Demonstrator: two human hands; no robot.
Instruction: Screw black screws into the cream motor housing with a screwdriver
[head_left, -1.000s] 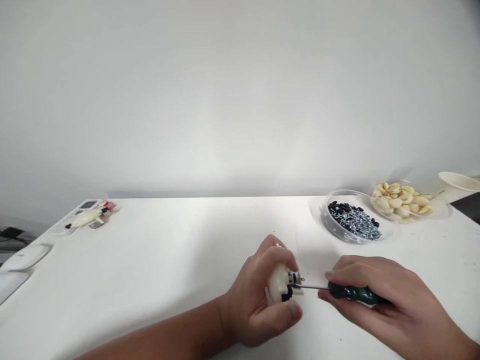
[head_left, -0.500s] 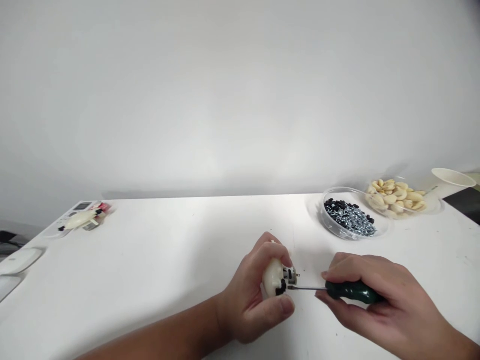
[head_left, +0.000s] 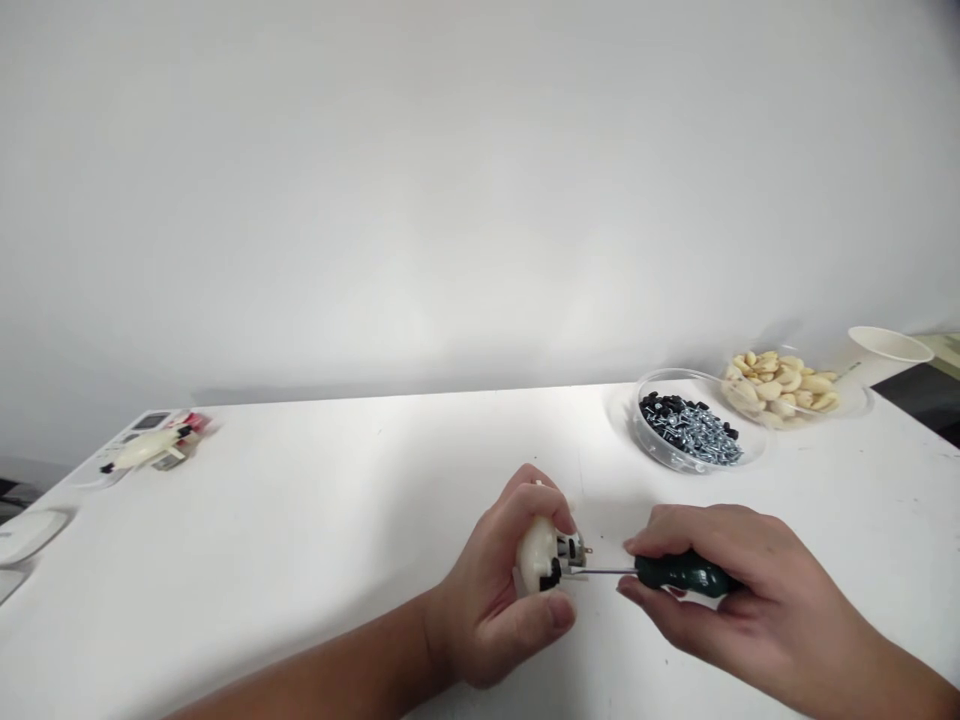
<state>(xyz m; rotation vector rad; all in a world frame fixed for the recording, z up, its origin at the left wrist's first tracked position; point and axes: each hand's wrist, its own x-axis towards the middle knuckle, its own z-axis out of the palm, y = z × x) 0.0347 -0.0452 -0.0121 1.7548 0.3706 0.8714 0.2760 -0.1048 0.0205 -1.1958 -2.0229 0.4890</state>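
Note:
My left hand (head_left: 502, 590) is closed around a cream-coloured rounded plastic part (head_left: 534, 552) with a black end piece and a small metal motor (head_left: 574, 551) on its right side. In my right hand (head_left: 739, 580) is a screwdriver (head_left: 686, 574) with a dark green handle, its shaft pointing left. The tip meets the cream part beside the black piece; the exact contact point is too small to make out. My left fingers hide much of the part's upper side.
At the right stand a clear round tub (head_left: 649, 445) of screws and small black pieces, a tub of cream-coloured shells (head_left: 784, 385) and a white cup (head_left: 889, 345). At the far left, a similar cream part (head_left: 146, 449) lies on a white device with a display (head_left: 150, 421).
The view has shifted slightly, moving everything a little left in the picture. The screwdriver tip is now closer in against the cream part; both hands keep their grip.

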